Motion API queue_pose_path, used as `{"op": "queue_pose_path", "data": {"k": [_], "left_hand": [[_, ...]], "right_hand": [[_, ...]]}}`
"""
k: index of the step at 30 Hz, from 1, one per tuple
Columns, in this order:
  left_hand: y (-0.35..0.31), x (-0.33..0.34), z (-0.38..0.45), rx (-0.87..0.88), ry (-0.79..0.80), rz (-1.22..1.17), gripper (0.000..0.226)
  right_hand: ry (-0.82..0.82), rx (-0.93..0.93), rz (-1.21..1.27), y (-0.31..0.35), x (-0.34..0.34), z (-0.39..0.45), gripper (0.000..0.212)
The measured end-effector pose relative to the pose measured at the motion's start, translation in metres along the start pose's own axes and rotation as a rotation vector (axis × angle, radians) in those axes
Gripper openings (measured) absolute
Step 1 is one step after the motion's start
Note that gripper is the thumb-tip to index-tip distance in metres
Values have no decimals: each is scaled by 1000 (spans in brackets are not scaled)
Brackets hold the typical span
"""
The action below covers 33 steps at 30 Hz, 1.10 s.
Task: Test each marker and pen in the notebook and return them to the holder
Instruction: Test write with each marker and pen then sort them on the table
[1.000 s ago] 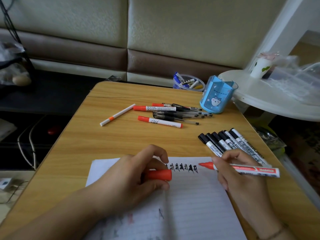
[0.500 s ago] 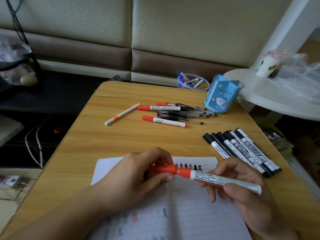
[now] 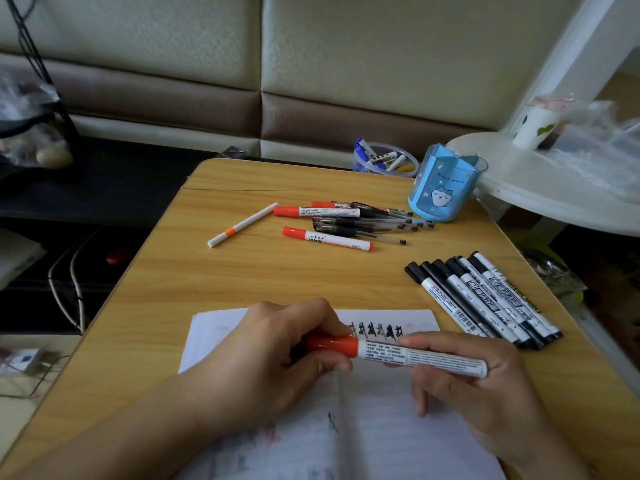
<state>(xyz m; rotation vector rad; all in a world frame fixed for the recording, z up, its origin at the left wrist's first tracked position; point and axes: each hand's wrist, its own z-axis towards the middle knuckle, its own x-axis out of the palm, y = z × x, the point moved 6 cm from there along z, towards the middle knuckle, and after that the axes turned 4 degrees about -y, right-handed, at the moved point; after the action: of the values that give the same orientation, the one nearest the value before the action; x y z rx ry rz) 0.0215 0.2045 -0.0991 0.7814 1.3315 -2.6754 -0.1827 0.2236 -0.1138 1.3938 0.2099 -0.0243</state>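
Notebook (image 3: 374,427): open, beneath both hands.
Red marker (image 3: 415,356): capped, level, held at both ends.
Left hand (image 3: 273,355): fingers curled round the cap.
Right hand (image 3: 485,386): fingers wrapped on the barrel.
Black markers (image 3: 485,299): a row just beyond the right fingers.
Holder (image 3: 443,188): blue — far right, well apart.

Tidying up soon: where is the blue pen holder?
The blue pen holder stands upright at the table's far right, just beyond the loose pens.
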Motion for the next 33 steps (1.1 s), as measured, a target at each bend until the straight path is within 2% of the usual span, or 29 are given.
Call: {"op": "queue_pose_path", "data": {"k": [8,10,14,17,20,23,26,28,31,33], "left_hand": [[-2,2,1,34,-10,37,14],[-3,4,4,34,-26,57,17],[7,9,3,-5,-20,112,22],[17,9,4,-92,8,99,28],[22,16,9,-215,127,97,27],[29,16,18,-411,295,138,10],[23,21,36,-619,628,226,8],[12,32,53,-686,846,408,13],[-6,65,78,-619,1083,824,26],[-24,106,103,-369,1061,1120,29]], "right_hand": [[93,33,5,3,8,1,40],[44,17,4,3,2,5,37],[-135,39,239,-3,-22,5,22],[-210,49,224,-5,-32,1,15],[-287,37,272,-4,-38,-2,14],[-348,44,279,-3,-44,-4,7],[-342,24,195,5,-53,-10,9],[-321,-21,42,11,-64,-22,8],[-242,-64,-256,19,-84,-47,10],[-220,-43,-344,23,-108,-70,10]]}}
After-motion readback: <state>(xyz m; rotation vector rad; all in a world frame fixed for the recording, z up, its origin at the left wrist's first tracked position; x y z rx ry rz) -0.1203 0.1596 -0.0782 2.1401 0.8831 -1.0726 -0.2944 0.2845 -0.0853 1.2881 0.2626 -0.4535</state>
